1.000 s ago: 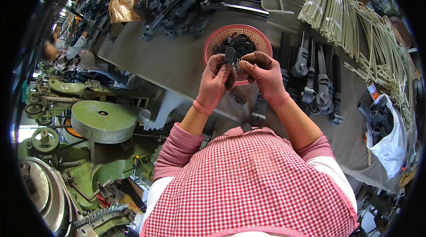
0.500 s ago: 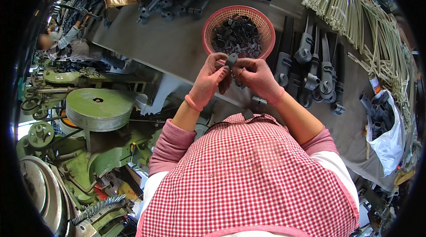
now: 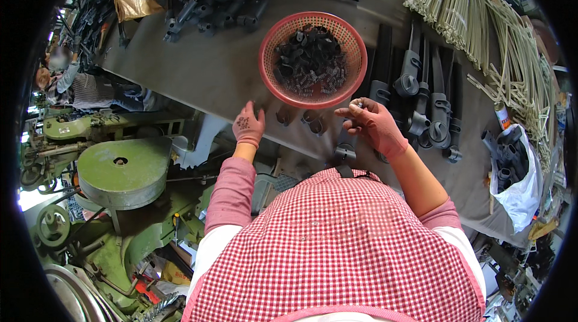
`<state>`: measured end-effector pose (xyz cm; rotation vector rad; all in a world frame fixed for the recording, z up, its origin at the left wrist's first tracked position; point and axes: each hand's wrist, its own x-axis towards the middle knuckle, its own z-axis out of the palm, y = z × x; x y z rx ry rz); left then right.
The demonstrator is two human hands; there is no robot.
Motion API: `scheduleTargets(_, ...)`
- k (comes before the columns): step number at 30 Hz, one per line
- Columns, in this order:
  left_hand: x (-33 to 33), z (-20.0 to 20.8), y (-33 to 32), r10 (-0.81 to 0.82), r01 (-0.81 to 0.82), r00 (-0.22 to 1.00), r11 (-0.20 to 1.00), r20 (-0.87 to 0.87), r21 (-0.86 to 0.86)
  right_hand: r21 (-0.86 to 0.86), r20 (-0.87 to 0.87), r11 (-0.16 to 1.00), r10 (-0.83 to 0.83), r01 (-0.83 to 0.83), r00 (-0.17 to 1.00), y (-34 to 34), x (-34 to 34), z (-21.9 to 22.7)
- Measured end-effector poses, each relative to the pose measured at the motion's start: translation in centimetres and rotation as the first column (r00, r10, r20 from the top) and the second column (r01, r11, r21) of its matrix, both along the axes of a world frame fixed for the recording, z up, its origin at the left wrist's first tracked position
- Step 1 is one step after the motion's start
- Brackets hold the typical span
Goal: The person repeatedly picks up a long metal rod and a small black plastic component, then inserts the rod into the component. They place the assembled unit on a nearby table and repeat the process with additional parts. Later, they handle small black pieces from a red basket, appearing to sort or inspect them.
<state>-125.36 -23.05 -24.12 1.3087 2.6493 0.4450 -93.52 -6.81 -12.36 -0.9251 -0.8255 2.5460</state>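
My left hand [image 3: 248,126], in a pink glove with a dark print on its back, is by the table's near edge. Its fingers are apart and hold nothing that I can see. My right hand [image 3: 382,131] is closed, thumb and fingers pinching a small shiny metallic piece [image 3: 358,103] too small to name surely. It is just below the right rim of a red plastic basket [image 3: 265,72]. Black plastic clips [image 3: 313,42] and small metal springs [image 3: 307,84] fill the basket. A few dark clips [image 3: 316,127] lie on the table between my hands.
Black tubes with grey plastic fittings [image 3: 438,117] lie right of the basket; more are heaped at the far left. Bundled pale rods [image 3: 448,9] line the far right. A white bag [image 3: 521,195] holds dark parts. A green machine [image 3: 123,165] stands left; another person is beyond it.
My hands were together at a dark clip before the basket. Now they are apart: the left has moved left and opened, the right has moved right. The dark clip is no longer between them.
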Motion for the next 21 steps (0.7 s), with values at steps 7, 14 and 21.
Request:
scheduleTargets(7,2.3,3.4,12.2,-0.44,0.373,0.856,0.889,-0.27,-0.266,-0.101,-0.007,0.978,-0.184,0.182,0.983,2.0,-2.8,-1.3)
scheduleTargets(14,2.8,0.4,16.9,-0.327,0.227,0.937,0.839,-0.125,-0.495,-0.254,-0.059,0.936,-0.266,0.243,0.962,2.6,-1.0,-2.3)
scheduleTargets(21,4.8,7.9,12.3,-0.306,-0.477,-0.089,0.848,0.948,0.229,-0.15,-0.082,0.944,-0.308,0.293,0.948,1.9,-2.3,-0.6)
